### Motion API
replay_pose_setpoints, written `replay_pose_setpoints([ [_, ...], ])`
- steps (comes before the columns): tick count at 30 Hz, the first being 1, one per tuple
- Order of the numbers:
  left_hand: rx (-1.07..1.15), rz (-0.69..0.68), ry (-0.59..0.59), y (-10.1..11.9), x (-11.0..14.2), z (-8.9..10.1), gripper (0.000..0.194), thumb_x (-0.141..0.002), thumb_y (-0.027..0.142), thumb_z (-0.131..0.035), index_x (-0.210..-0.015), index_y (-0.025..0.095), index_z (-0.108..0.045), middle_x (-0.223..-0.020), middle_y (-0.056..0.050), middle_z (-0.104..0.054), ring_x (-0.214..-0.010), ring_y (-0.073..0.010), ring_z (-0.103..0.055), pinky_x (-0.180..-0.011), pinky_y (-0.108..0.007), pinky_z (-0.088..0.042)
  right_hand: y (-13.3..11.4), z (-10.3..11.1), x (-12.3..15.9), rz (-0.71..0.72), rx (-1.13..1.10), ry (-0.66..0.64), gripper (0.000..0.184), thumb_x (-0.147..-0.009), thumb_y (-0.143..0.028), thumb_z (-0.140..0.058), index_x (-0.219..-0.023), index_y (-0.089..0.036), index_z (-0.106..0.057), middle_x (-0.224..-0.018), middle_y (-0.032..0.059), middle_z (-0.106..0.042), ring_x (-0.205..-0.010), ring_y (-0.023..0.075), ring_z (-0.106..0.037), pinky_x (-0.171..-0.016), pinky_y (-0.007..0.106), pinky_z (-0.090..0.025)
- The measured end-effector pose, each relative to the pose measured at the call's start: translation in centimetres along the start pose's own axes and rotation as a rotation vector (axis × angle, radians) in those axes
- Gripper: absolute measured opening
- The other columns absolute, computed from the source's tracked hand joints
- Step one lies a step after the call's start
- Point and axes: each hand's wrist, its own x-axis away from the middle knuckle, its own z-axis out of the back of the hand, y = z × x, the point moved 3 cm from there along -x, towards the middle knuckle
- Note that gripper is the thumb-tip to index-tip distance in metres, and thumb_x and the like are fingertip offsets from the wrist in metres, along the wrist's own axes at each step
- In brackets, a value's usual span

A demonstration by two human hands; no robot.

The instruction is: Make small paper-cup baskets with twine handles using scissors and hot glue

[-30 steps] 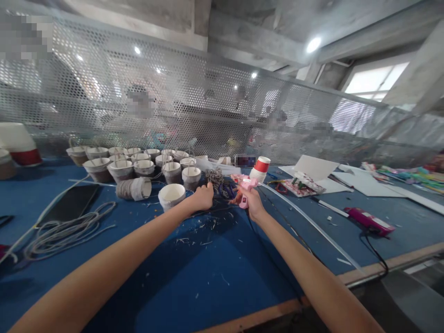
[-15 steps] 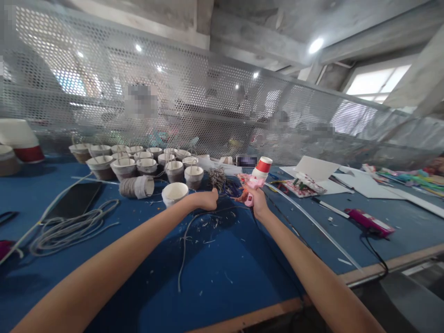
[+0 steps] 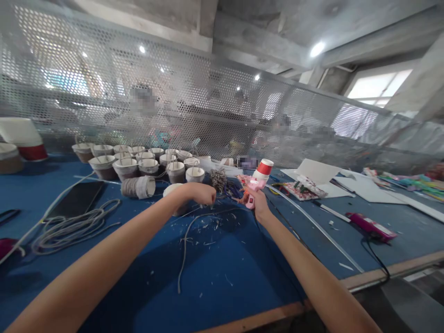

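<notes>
My right hand (image 3: pixel 261 204) is wrapped round a pink glue gun (image 3: pixel 256 185), whose black cable runs down over the table. Just behind the glue gun is a red-and-white paper cup (image 3: pixel 265 167). My left hand (image 3: pixel 204 193) is closed above the table, its fingers curled; what they hold, if anything, is hidden. Partly covered by my left wrist, a white cup (image 3: pixel 170 188) stands on the blue table. Beyond my left hand lies a bundle of short grey-brown cord pieces (image 3: pixel 218 179). A loose grey cord (image 3: pixel 183 259) curves across the tabletop below both hands.
Several cord-wrapped cups with handles (image 3: pixel 126 167) stand at the back left; one wrapped cup (image 3: pixel 138 187) lies on its side. A coil of cord (image 3: pixel 74 229) and a dark flat slab (image 3: pixel 78 199) are at left. A purple glue gun (image 3: pixel 371 226) lies at right. A perforated metal screen (image 3: pixel 194 106) borders the back.
My left hand has risen slightly and shifted a little left, now covering part of the white cup. My right hand keeps hold of the pink glue gun, nearly unmoved.
</notes>
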Motion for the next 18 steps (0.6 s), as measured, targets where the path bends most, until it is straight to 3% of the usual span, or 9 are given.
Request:
replay_pose_setpoints([
  [4,0.04,-0.017,0.01,0.5,1.2,1.4,0.025,-0.062,0.012,-0.05,-0.083,0.015,-0.064,-0.068,-0.003,-0.063,-0.06,-0.0139,-0.055,-0.051,-0.021,-0.037,-0.8,0.3,0.5,0.046,0.087,0.077,0.027,-0.063,-0.042,-0.063,-0.054,-0.017,-0.054,-0.035,-0.005,-0.046,-0.03,0.0104,-0.043,-0.037,0.025,-0.044],
  [8,0.494,-0.02,0.24,0.9,2.2,0.9,0.022,-0.072,0.016,-0.049,-0.093,0.016,-0.055,-0.06,0.001,-0.057,-0.053,-0.0137,-0.059,-0.051,-0.023,-0.045,-2.3,0.7,1.4,0.137,0.166,0.208,0.028,-0.065,-0.045,-0.063,-0.061,-0.018,-0.053,-0.033,-0.0074,-0.042,-0.028,0.0115,-0.043,-0.033,0.025,-0.042],
  [11,0.878,-0.048,0.294,0.9,3.3,-1.7,0.02,-0.078,0.022,-0.051,-0.098,0.018,-0.049,-0.061,0.004,-0.054,-0.044,-0.0123,-0.058,-0.047,-0.025,-0.048,-3.3,0.6,1.9,0.2,0.178,0.278,0.029,-0.066,-0.046,-0.063,-0.072,-0.019,-0.053,-0.04,-0.0079,-0.046,-0.029,0.0111,-0.044,-0.033,0.025,-0.042],
  [15,1.164,-0.067,0.066,-0.2,4.5,-6.1,0.026,-0.077,0.03,-0.061,-0.098,0.018,-0.051,-0.066,0.004,-0.056,-0.043,-0.0113,-0.06,-0.04,-0.021,-0.047,-4.0,0.0,2.7,0.235,0.199,0.273,0.034,-0.065,-0.047,-0.063,-0.078,-0.018,-0.053,-0.051,-0.0036,-0.054,-0.042,0.0142,-0.055,-0.038,0.025,-0.047],
  [18,1.314,-0.033,0.147,-2.5,4.6,-7.8,0.03,-0.075,0.031,-0.065,-0.099,0.018,-0.051,-0.076,0.002,-0.059,-0.042,-0.0102,-0.06,-0.038,-0.021,-0.049,-4.0,-0.8,3.5,0.266,0.297,0.174,0.031,-0.068,-0.048,-0.061,-0.072,-0.018,-0.054,-0.048,-0.0023,-0.053,-0.041,0.0136,-0.054,-0.041,0.025,-0.047],
])
